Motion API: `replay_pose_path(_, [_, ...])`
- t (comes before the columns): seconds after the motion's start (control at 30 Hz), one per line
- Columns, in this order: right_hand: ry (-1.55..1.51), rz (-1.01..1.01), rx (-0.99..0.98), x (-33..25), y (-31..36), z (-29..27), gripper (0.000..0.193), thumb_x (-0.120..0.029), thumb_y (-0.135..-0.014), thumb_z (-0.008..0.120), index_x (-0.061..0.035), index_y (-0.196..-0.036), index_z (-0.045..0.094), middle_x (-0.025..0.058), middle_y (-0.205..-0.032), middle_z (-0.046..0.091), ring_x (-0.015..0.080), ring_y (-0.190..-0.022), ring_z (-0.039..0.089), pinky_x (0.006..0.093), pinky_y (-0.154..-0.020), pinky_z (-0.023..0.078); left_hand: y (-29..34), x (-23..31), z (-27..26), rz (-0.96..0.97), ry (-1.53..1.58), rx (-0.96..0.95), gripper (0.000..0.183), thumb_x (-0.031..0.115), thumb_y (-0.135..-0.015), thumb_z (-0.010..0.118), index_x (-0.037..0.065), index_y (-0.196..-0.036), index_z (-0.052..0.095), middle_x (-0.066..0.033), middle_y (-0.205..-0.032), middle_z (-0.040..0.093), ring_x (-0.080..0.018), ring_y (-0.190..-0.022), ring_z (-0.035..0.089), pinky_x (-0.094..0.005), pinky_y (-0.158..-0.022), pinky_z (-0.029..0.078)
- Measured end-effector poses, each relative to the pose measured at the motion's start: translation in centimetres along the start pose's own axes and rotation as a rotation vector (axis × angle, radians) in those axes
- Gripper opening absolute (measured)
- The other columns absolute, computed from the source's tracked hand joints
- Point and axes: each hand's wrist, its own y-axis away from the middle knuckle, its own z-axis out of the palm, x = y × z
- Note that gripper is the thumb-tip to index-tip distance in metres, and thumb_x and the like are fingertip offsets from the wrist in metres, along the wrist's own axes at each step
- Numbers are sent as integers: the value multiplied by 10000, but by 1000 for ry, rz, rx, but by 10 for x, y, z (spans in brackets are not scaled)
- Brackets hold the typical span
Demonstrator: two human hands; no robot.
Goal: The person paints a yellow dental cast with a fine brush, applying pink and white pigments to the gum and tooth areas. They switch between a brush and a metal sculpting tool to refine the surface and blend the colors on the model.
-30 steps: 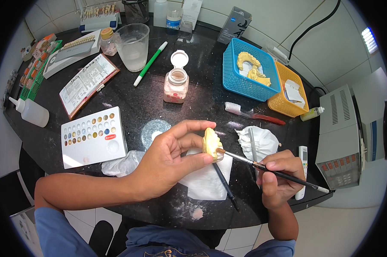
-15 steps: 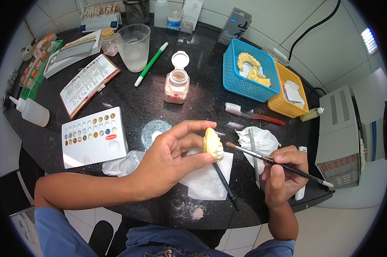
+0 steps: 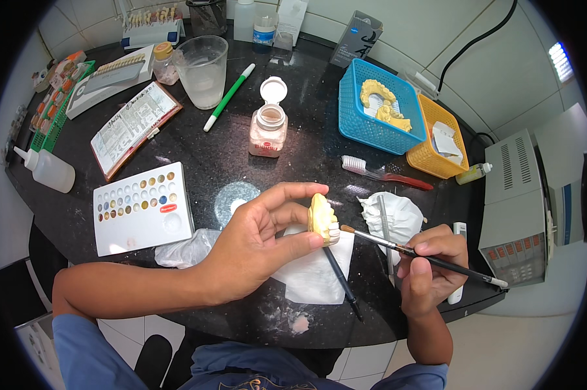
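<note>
My left hand [image 3: 258,237] pinches a yellow dental model [image 3: 318,216] between thumb and fingers, above the bench. White teeth [image 3: 333,233] show along the model's right side. In my right hand [image 3: 433,266] is a thin black-handled paintbrush [image 3: 397,246], held like a pen. Its brown bristle tip is right beside the white teeth; whether it touches them I cannot tell. Below the model lies a folded white tissue [image 3: 313,279] with a dark slim-handled tool [image 3: 340,281] across it. A crumpled white cloth [image 3: 401,218] lies beyond the brush, with a grey metal tool [image 3: 384,227] resting on it.
To the left sits a white palette [image 3: 144,227] with coloured wells. An open powder jar [image 3: 267,133], a green marker [image 3: 230,97] and a clear cup [image 3: 204,75] stand or lie farther back. At right are a red-handled toothbrush [image 3: 397,178], a blue basket [image 3: 378,133] holding models, and a yellow basket [image 3: 430,162].
The brush tip has moved slightly left and down, closer to the white teeth. My left hand and the model have stayed in place.
</note>
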Motion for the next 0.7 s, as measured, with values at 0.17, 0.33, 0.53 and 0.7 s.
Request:
replay_pose_path(0.17, [23, 0, -33, 2, 1, -2, 146, -35, -787, 620, 38, -890, 546, 148, -765, 594, 137, -623, 562, 232, -591, 478, 0, 0, 0, -2, -6, 1, 543, 23, -875, 627, 19, -1356, 374, -108, -1104, 615, -146, -1079, 578, -281, -958, 441])
replay_pose_path(0.33, [-17, 14, -7, -1, 0, -1, 136, -27, -786, 612, 39, -885, 547, 148, -756, 591, 132, -621, 559, 231, -577, 473, 0, 0, -1, -10, 5, 5, 538, 27, -879, 623, 19, -1355, 373, -118, -1107, 620, -154, -1075, 585, -292, -963, 441])
replay_pose_path(0.53, [40, -9, -36, 1, 0, -1, 141, -31, -782, 617, 34, -887, 548, 144, -758, 592, 128, -621, 556, 226, -572, 466, -1, -1, 0, 5, 23, 9, 528, 32, -886, 615, 17, -1354, 371, -134, -1117, 622, -163, -1081, 587, -303, -974, 441])
replay_pose_path(0.7, [34, 4, -30, 1, 2, -1, 148, -43, -777, 631, 25, -889, 562, 139, -760, 604, 132, -622, 560, 228, -585, 469, -1, -2, -1, 10, 18, 8, 518, 30, -892, 604, 12, -1354, 369, -147, -1129, 619, -172, -1089, 586, -311, -986, 440])
